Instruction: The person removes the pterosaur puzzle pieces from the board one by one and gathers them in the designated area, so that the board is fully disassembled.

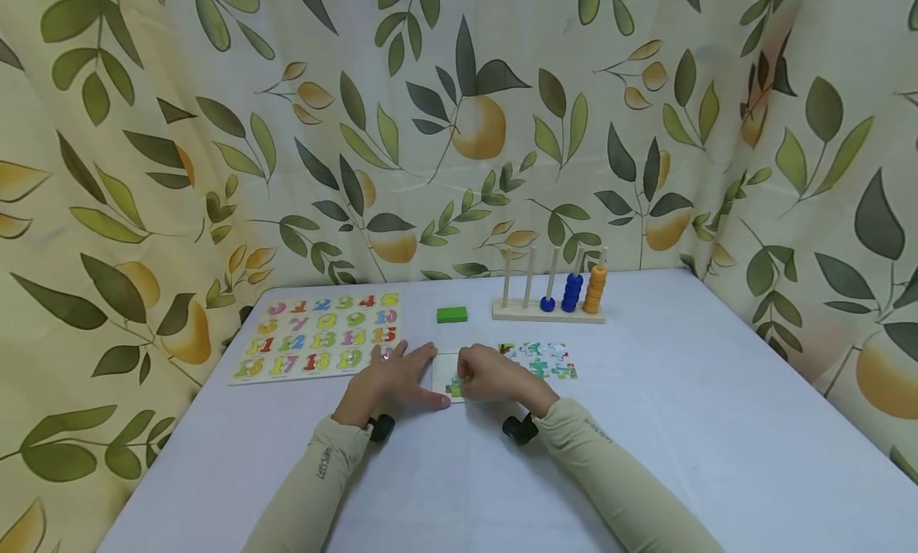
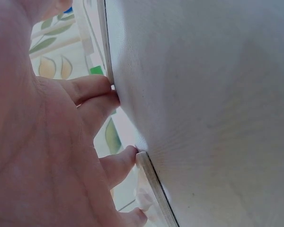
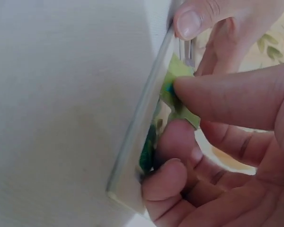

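While the left hand [image 1: 390,380] lies flat, the right hand [image 3: 227,142] pinches a puzzle piece [image 3: 177,85]

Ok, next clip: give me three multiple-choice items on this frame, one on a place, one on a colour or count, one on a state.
1. Where does the green block lie?
A. On the table between the number board and the peg rack
B. On top of the number board
C. In the right hand

2. What colour are the rings on the rack's rightmost peg?
A. Red
B. Orange
C. Green

3. What is the right hand doing?
A. Lying flat and idle
B. Pinching a puzzle piece at the white puzzle tray
C. Lifting the peg rack

Answers:
1 A: the head view shows it on the white table, apart from the number board and the peg rack.
2 B: that stack is orange, beside blue rings.
3 B: the right wrist view shows thumb and finger closed on a green puzzle piece at the edge of the puzzle tray; the left hand steadies the tray.
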Demonstrator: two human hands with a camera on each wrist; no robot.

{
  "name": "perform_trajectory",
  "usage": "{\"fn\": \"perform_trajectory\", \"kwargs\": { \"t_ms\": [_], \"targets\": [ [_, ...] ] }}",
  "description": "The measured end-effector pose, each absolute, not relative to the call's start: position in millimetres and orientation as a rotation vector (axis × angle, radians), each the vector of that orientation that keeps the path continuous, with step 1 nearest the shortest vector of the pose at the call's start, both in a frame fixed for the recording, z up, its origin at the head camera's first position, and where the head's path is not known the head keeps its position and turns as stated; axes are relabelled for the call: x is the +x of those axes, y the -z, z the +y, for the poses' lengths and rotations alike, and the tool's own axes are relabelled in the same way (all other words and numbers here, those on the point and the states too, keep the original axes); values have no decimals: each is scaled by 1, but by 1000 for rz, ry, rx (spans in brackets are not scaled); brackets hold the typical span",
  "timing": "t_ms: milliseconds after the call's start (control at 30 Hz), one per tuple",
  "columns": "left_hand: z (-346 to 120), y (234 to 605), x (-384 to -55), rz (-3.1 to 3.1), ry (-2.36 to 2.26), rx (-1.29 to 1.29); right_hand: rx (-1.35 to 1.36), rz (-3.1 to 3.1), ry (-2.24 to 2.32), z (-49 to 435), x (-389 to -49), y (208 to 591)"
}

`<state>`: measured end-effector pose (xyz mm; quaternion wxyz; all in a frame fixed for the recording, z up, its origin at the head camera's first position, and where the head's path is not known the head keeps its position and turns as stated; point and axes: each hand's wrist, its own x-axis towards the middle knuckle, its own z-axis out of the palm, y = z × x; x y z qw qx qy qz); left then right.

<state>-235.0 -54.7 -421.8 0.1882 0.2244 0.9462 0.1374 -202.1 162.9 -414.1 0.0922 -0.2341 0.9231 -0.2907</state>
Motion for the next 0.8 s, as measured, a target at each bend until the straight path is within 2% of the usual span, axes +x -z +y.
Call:
{"fn": "perform_trajectory", "kwargs": {
  "t_ms": [200,433,800],
  "targets": [
    [-56,421,-233,2669,-374,655,-718,2726,944,166,-200,416],
    [-56,431,-246,2662,-402,674,-775,2726,1041,172,-199,410],
    [-55,428,-244,2647,-375,643,-634,2675,1149,195,-194,405]
  ]
}}
